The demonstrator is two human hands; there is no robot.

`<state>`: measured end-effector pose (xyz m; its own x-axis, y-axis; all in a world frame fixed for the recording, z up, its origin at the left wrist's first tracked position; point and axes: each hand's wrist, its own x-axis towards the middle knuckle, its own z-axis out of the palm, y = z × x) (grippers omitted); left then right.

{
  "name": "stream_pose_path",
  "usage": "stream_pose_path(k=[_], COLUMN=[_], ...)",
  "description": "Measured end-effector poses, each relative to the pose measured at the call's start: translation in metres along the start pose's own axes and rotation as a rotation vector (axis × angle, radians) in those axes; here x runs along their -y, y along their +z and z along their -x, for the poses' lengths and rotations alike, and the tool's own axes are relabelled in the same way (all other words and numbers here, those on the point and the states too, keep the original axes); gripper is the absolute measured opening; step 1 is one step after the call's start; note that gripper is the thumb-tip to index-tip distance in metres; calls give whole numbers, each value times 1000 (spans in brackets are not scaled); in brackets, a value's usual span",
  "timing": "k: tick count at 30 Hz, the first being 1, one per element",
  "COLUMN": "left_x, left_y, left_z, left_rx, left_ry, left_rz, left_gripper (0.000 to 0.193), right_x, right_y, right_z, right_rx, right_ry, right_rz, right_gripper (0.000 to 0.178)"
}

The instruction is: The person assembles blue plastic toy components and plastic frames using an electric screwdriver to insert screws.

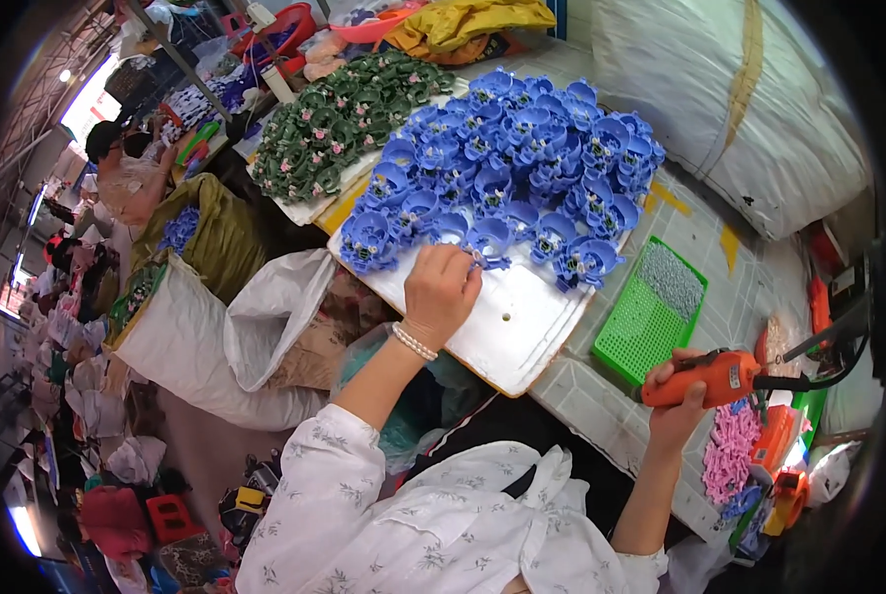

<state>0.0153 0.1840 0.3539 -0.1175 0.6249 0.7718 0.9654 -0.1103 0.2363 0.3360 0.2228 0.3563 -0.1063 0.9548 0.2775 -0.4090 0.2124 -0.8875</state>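
My left hand (441, 295), with a pearl bracelet at the wrist, is at the near edge of a heap of blue plastic flower-shaped pieces (487, 183). Its fingers are curled and pressed together against the closest pieces; the fingertips are hidden, so what they pinch does not show. Under the heap lies a white board (507, 337). My right hand (677, 404) is wrapped round an orange corded electric screwdriver (702, 379), held sideways with its short tip to the left. Just beyond that tool sits a green perforated basket (641, 332) with small grey metal parts (672, 280) in its far half.
Dark green pieces with pink bits (339, 124) are heaped at the far left. Big white sacks stand at the back right (730, 109) and left (200, 337). Pink parts (730, 450) lie at the near right. A person (126, 168) works far left.
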Motion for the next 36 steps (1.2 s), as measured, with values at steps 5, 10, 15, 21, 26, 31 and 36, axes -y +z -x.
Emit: stream_pose_path(k=[5,10,15,21,26,31,36], left_x=[-22,-30,-32,5,22,15,2], left_y=[11,11,3,8,10,14,15], left_z=[32,44,33,21,6,7,8], left_rx=[127,206,131,437,688,695,666], left_ry=[13,-19,-116,-543,-538,-503,-452], left_rz=[7,34,159,251,269,346,433], left_gripper=[18,16,22,43,44,41,38], right_x=[2,3,4,6,9,8,9], right_y=[5,2,-3,-1,1,1,-1], right_z=[-2,-1,2,2,1,2,1], right_rx=[12,5,-11,12,15,2,4], right_ry=[14,-5,0,9,1,13,6], right_rz=[22,40,33,46,56,51,53], right_gripper=[65,61,60,61,61,61,60])
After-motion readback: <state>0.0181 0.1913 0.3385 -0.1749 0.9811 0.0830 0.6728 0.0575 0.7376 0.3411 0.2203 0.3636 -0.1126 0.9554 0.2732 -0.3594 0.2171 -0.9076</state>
